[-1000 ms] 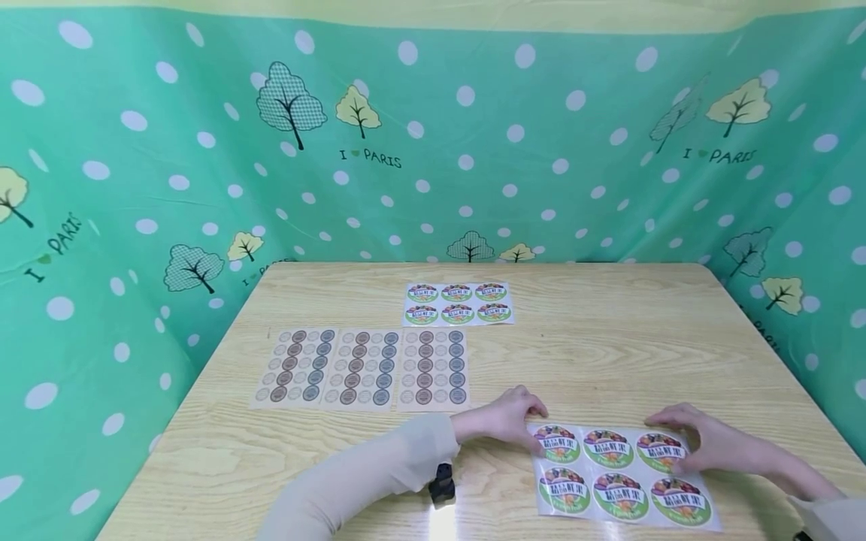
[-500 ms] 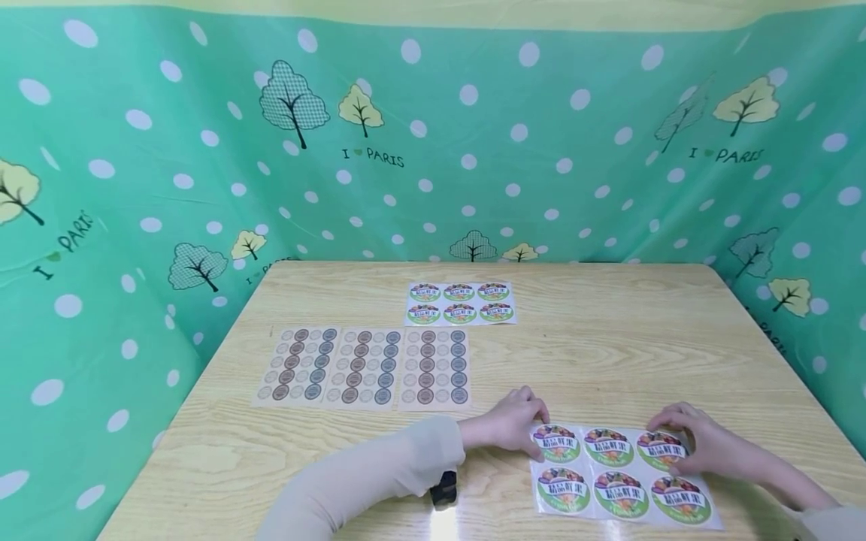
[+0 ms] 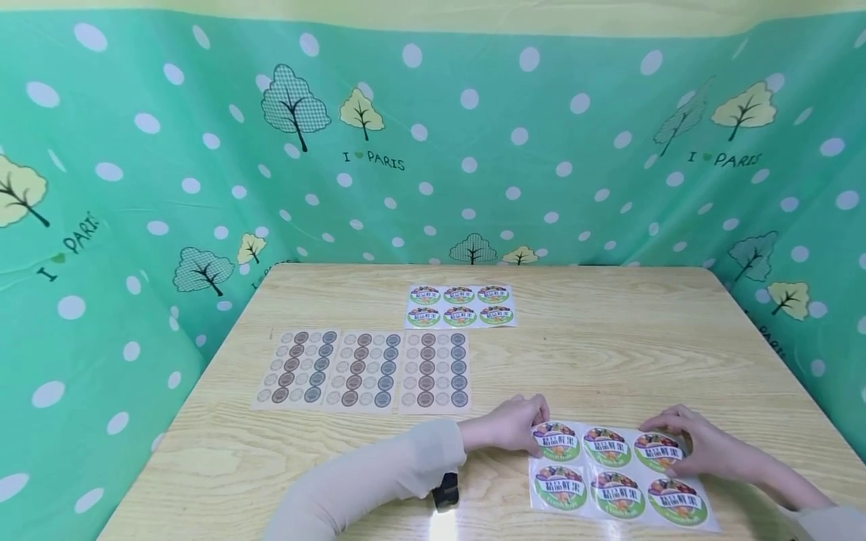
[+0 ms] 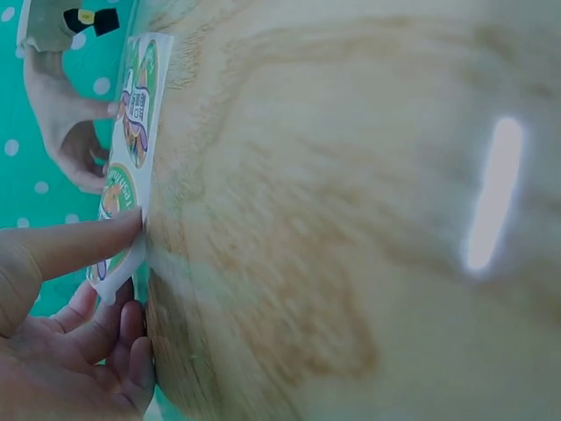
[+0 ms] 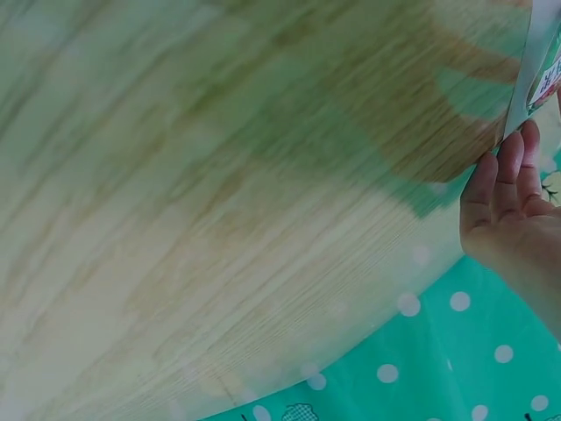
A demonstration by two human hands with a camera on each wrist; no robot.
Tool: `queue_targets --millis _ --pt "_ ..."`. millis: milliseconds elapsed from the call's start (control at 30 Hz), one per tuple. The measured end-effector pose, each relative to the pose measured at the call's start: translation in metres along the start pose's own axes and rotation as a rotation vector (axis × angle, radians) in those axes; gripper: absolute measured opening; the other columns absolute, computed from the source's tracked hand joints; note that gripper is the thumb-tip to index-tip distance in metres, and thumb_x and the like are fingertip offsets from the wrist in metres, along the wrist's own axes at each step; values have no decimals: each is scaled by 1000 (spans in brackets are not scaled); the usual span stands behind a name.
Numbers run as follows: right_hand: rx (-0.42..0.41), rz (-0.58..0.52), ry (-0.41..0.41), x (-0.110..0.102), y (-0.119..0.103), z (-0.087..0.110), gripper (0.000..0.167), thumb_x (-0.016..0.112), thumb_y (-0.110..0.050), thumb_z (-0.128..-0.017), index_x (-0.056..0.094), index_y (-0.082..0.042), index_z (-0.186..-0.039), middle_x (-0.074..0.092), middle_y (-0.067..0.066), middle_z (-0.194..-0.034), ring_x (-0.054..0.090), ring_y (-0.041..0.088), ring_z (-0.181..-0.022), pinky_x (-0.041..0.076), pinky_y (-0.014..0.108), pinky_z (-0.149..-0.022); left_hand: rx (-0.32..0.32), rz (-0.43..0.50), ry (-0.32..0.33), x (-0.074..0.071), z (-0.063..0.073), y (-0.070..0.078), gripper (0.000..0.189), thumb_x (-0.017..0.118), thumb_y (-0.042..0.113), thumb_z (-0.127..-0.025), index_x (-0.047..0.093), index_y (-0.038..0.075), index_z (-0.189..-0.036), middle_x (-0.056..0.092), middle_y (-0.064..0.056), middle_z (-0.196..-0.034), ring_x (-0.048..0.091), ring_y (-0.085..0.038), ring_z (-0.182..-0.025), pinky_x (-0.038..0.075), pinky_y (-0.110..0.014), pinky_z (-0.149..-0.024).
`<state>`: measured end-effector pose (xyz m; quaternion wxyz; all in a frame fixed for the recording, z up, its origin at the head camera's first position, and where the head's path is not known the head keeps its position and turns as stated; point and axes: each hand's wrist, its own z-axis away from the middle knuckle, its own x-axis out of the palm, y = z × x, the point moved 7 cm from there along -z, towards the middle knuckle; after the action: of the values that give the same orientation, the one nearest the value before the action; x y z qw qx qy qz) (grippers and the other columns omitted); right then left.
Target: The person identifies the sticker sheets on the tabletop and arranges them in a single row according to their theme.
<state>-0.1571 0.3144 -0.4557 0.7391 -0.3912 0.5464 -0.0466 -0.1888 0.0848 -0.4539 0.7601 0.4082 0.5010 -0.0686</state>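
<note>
In the head view, a white sheet of round fruit-label stickers [image 3: 617, 475] lies at the table's front right, printed in two rows. My left hand [image 3: 509, 425] pinches its upper left corner. The left wrist view shows the thumb [image 4: 83, 246] on the printed face and fingers curled behind the slightly bent corner. At the sheet's upper right, my right hand [image 3: 710, 443] holds the edge between thumb and fingers. In the right wrist view, its fingertips [image 5: 508, 167] are at the edge of the sticker sheet [image 5: 521, 88].
A second fruit sticker sheet [image 3: 461, 306] lies flat near the table's back. Three beige sheets of small round stickers, one of them the rightmost sheet [image 3: 434, 372], lie side by side at left on the wooden table [image 3: 609, 346]. A green dotted curtain [image 3: 433, 135] surrounds the table.
The held sticker sheet has shifted very slightly to the left, with the right hand. Both hands keep their hold on it. The other sheets stay where they were.
</note>
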Motion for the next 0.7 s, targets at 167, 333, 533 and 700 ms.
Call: queue_targets --millis 167,333,533,700 --pt "13 7 15 1 1 0 52 75 -30 -63 59 -13 -109 44 8 -102 36 -6 -89 36 19 -68 26 34 -19 -1 1 1 45 79 10 -60 47 14 -92 48 9 -71 42 -4 -63 34 -12 -58" --pt "45 12 32 2 2 0 52 76 -29 -61 58 -10 -105 45 7 -101 37 -6 -88 36 19 -69 63 118 -37 -2 2 2 42 76 3 -62 47 12 -91 48 8 -67 44 -3 -58 37 -11 -55" --pt "33 -31 39 2 2 1 43 76 -20 -62 55 -7 -97 48 3 -97 40 -6 -85 36 17 -70 98 169 -41 -4 4 1 40 75 1 -62 49 11 -91 50 8 -68 45 -1 -60 38 -11 -57" --pt "90 -243 -55 1 4 -2 32 68 -13 -73 52 2 -96 54 2 -90 49 -2 -80 43 18 -67 66 293 -35 -7 6 -5 39 74 -2 -61 51 10 -89 51 6 -68 45 -1 -59 40 -12 -56"
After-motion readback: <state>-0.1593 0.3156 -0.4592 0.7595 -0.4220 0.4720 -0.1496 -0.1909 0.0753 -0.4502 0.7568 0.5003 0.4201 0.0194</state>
